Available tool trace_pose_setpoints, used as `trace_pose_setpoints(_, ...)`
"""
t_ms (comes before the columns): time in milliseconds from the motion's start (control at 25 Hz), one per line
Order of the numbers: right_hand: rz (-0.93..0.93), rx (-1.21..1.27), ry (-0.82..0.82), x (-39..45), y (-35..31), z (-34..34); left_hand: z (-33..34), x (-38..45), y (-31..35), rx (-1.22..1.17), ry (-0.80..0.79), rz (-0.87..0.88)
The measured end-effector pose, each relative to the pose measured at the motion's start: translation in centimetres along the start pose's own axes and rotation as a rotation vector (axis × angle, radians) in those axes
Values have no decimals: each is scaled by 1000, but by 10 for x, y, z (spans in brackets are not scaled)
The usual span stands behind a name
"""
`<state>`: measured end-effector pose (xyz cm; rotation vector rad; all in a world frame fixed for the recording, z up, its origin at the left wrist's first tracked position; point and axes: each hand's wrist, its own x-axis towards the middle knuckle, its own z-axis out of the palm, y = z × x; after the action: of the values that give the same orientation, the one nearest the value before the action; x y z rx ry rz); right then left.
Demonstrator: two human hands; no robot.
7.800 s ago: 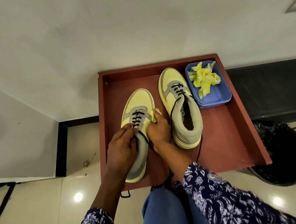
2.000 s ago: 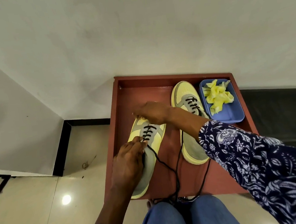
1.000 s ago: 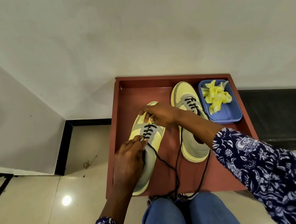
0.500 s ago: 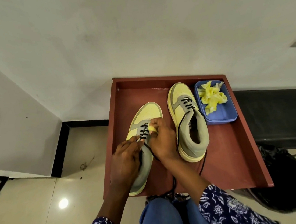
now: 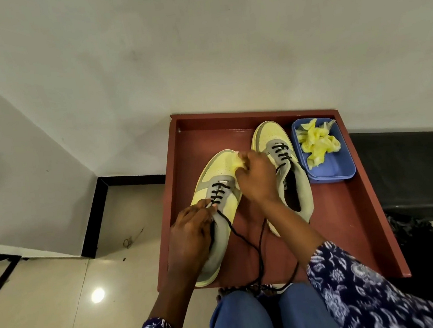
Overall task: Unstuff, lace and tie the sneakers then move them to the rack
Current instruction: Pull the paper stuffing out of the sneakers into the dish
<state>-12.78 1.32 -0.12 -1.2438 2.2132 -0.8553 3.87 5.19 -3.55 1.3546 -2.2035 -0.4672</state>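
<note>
On the tray (image 5: 360, 218), left sneaker (image 5: 213, 191) points away — left hand (image 5: 191, 236) pinches lace (image 5: 237, 235).

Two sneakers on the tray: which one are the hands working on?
The left sneaker, farther from the blue tub. Both hands are at its laces; the right sneaker beside the tub sits untouched.

We see a red tray (image 5: 354, 218) holding two yellow and grey sneakers. On the left sneaker (image 5: 213, 191), the left hand (image 5: 190, 233) pinches the black lace (image 5: 241, 237) at the eyelets, while the right hand (image 5: 257, 178) grips a yellow wad (image 5: 238, 161) over its toe. The right sneaker (image 5: 292, 182) lies beside it, and beyond that a blue tub (image 5: 331, 170) holds crumpled yellow stuffing (image 5: 316, 144).
</note>
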Motion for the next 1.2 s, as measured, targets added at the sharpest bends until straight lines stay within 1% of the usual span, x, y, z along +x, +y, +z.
trace_pose_setpoints(40, -4, -70, -19, 13, -1, 2, 0, 0, 0, 5, 5, 2)
trace_pose_setpoints(120, -38, -205, -114, 31, 0, 10, 0, 0, 1, 13, 13, 4)
trace_pose_setpoints(240, -125, -362, -210, 36, 5, 20, 1, 0, 0, 7, 21, 6)
trace_pose_setpoints(280, -180, -393, -242, 34, 5, 22, 2, 0, 0, 3, 24, 9)
trace_pose_setpoints(400, -398, -515, -406, 26, 2, 24, 3, 0, -1, 6, 35, 18)
trace_pose_setpoints(440, -432, -551, -417, 28, 3, 24, 3, 0, -2, 11, 38, 16)
trace_pose_setpoints(480, -428, -571, -391, 33, 5, 22, 3, 0, -1, 14, 40, 13)
trace_pose_setpoints(600, -343, -576, -268, 45, 10, 18, 3, 0, -1, -6, 54, 13)
trace_pose_setpoints(680, -295, -575, -244, 45, 8, 20, 4, 1, -1, -2, 52, 16)
trace_pose_setpoints(760, -310, -560, -235, 42, 3, 25, 4, 1, -1, 8, 38, 20)
trace_pose_setpoints(840, -424, -545, -326, 40, -5, 33, 5, 0, -3, 0, 26, 19)
trace_pose_setpoints(920, -540, -621, -484, 42, -12, 44, 6, -1, -5, -3, 18, 13)
trace_pose_setpoints(1040, -618, -716, -632, 52, -19, 50, 4, -2, -4, -1, 11, -2)
trace_pose_setpoints(1120, -660, -736, -679, 59, -22, 46, 3, -2, -3, 1, 6, -4)
trace_pose_setpoints(1200, -679, -749, -648, 66, -21, 41, 3, -3, -2, 1, 6, -4)
